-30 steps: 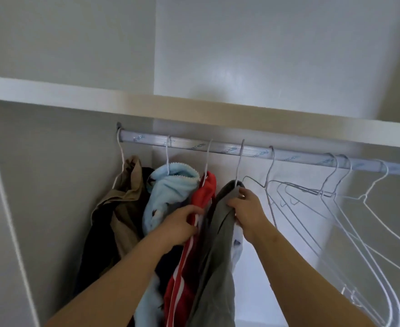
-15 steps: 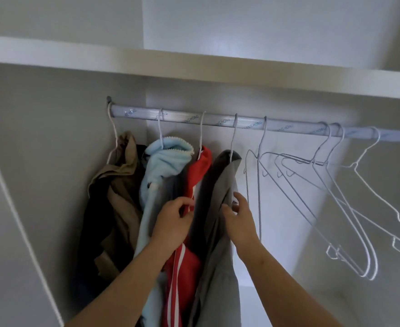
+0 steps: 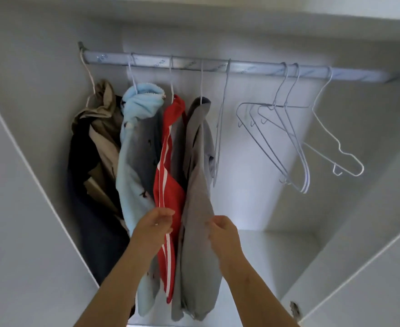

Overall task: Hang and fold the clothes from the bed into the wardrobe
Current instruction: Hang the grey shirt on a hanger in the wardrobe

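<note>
On the wardrobe rail [image 3: 253, 69] four garments hang. My left hand [image 3: 155, 224] pinches the red striped jacket [image 3: 170, 185], my right hand [image 3: 222, 231] the grey top [image 3: 199, 161]. Spare wire hangers [image 3: 274, 105] suggest more remains; I can't see the bed.

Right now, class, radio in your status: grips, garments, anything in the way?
Left grip pinches red jacket. Right grip at edge of grey top, hold unclear. Both hung on rail; empty hangers off right, nothing blocking.

A silvery metal rail [image 3: 241, 68] with a dull sheen carries thin white coated-wire hangers [image 3: 295, 147], a fluffy light-blue fleece garment [image 3: 135, 109], a smooth, faintly shiny red cloth jacket with white stripes [image 3: 170, 180] and a soft matt grey cloth top [image 3: 199, 208], inside smooth matt white wardrobe panels [image 3: 29, 208].
</note>
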{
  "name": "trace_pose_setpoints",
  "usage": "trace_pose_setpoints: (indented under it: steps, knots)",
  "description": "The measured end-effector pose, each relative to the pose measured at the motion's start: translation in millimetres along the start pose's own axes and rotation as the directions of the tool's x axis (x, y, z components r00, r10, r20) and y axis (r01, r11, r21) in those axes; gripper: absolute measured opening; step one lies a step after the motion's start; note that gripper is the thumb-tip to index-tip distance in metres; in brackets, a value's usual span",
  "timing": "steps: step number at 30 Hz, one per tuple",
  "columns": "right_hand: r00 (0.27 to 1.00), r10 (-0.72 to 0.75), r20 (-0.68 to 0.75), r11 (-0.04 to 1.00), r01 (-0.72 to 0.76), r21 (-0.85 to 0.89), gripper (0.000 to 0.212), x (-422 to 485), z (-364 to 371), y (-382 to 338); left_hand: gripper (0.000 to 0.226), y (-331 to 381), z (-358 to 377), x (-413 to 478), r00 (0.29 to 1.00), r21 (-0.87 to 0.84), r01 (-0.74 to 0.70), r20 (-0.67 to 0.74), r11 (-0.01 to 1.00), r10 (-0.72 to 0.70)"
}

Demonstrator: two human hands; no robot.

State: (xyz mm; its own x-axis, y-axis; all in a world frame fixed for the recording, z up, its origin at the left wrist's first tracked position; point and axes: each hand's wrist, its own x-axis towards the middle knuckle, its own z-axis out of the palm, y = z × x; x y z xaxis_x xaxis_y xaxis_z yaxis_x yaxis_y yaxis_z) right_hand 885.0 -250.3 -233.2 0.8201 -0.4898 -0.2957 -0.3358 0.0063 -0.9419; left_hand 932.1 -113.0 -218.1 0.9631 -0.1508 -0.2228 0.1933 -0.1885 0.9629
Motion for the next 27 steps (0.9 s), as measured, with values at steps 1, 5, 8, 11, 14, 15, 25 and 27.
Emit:
trace_pose_setpoints:
  steps: [1, 5, 8, 11, 14, 15, 25, 27]
  knots:
    - [1.0, 0.027, -0.003, 1.0, -0.027, -0.016, 0.006, -9.2, -4.7, 10.0, 0.017, -6.8, 3.1, -10.8, 0.999, 0.009, 0.04, 0.035, 0.999, -0.04]
    - [0.99, 0.121, -0.071, 0.993, -0.12, 0.013, 0.011, -50.3, -21.6, 43.2, 0.017, -28.2, 9.9, -46.0, 0.982, 0.024, 0.142, 0.124, 0.99, -0.144]
    - [0.972, 0.179, -0.154, 0.983, -0.172, 0.06, 0.008, -77.9, -32.1, 62.4, 0.012, -40.2, 10.8, -60.7, 0.971, 0.06, 0.165, 0.165, 0.984, -0.173]
    - [0.941, 0.228, -0.25, 0.969, -0.192, 0.158, 0.013, -110.5, -32.9, 79.2, 0.01, -56.3, 6.7, -75.4, 0.951, 0.084, 0.157, 0.256, 0.984, -0.174]
    - [0.901, 0.296, -0.316, 0.941, -0.219, 0.258, 0.007, -153.4, -22.9, 99.6, 0.017, -76.1, -1.0, -96.0, 0.919, 0.132, 0.149, 0.348, 0.98, -0.186]
    - [0.889, 0.324, -0.322, 0.929, -0.237, 0.283, 0.007, -169.7, -19.8, 108.6, 0.018, -84.1, -2.6, -105.2, 0.904, 0.157, 0.15, 0.378, 0.976, -0.2]
    - [0.583, 0.581, -0.567, 0.761, -0.143, 0.633, 0.017, -367.7, -42.5, 212.1, 0.008, -147.2, 37.2, -260.0, 0.562, 0.424, -0.084, 0.767, 0.902, -0.309]
    - [0.505, 0.624, -0.597, 0.725, -0.087, 0.684, 0.015, -409.9, -50.8, 232.6, 0.008, -157.1, 53.0, -302.0, 0.465, 0.44, -0.168, 0.824, 0.882, -0.323]
